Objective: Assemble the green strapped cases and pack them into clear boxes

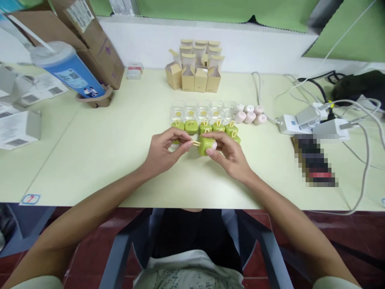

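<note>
A pale bench (99,160) carries everything. At its back left stands a tall cardboard box (104,52), with a blue cup (73,72) in front of it and white cartons (21,128) along the left edge. Small open boxes (194,72) stand grouped near the middle of the back edge. White plugs (329,128) lie toward the right edge. Midway between the back and front edges sits a row of clear cups (203,110), with pink and white caps (249,116) just right of it and green cases (191,127) just in front. Nearer the front edge, the right hand (230,154) grips one green case (203,146), its pale end toward that palm. The left hand (168,148), fingertips pinched narrow, holds its thin yellow loop (196,143).
</note>
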A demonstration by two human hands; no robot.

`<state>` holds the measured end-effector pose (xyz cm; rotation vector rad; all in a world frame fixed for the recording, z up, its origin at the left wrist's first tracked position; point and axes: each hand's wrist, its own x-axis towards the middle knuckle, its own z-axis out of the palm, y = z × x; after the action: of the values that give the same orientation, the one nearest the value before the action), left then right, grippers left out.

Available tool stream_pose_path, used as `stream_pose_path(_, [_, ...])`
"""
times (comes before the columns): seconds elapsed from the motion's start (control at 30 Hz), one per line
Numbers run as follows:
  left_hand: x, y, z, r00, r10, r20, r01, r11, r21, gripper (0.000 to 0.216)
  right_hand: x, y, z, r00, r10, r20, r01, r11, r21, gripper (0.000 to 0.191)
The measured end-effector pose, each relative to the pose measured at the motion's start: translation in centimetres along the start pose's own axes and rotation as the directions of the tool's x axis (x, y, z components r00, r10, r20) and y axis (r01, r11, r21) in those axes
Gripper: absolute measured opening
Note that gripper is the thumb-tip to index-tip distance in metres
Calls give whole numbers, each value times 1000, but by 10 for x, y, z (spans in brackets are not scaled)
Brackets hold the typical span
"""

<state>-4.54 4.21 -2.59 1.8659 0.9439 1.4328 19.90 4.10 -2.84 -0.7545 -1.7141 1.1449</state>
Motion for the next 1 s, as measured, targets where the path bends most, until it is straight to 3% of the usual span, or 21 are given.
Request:
stream_pose_path(0.07, [5, -5, -9, 999, 18, -27, -16, 997, 74, 17, 0, 6, -4, 997, -53, -63, 48, 996, -79, 35])
stream_pose_path(0.13, [14, -14, -24, 991, 43, -125, -22, 986, 166, 16, 0, 12, -9, 987, -104, -119, 92, 991, -102, 36])
stream_pose_path(0.23, [28, -30, -52, 966, 71, -248, 3, 958, 287, 18, 3, 15, -14, 980, -178, -89, 159, 969, -187, 41])
stream_pose_path(0.3, [35, -39, -67, 984, 77, -161, -19, 941, 338, 22, 6, 11, -15, 968, -252, -8, 236, 917, -323, 44])
stream_pose_path(0.37, [38, -43, -76, 995, 102, 7, -98, 927, 362, 27, 12, 6, -15, 947, -312, 78, 314, 844, -435, 40])
stream_pose_path(0.5, [36, -41, -75, 956, 193, 221, -267, 887, 377, 32, 24, 1, -12, 936, -285, 206, 352, 767, -536, 34])
stream_pose_path(0.67, [30, -42, -68, 926, 216, 310, -332, 856, 397, 38, 32, 10, -4, 925, -235, 300, 374, 709, -598, 33])
stream_pose_path(0.87, [27, -47, -71, 893, 206, 399, -377, 827, 417, 37, 35, 17, 3, 906, -245, 344, 422, 513, -747, 29])
stream_pose_path(1.0, [26, -47, -70, 870, 256, 420, -431, 810, 398, 29, 36, 18, 3, 905, -240, 351, 424, 460, -780, 34])
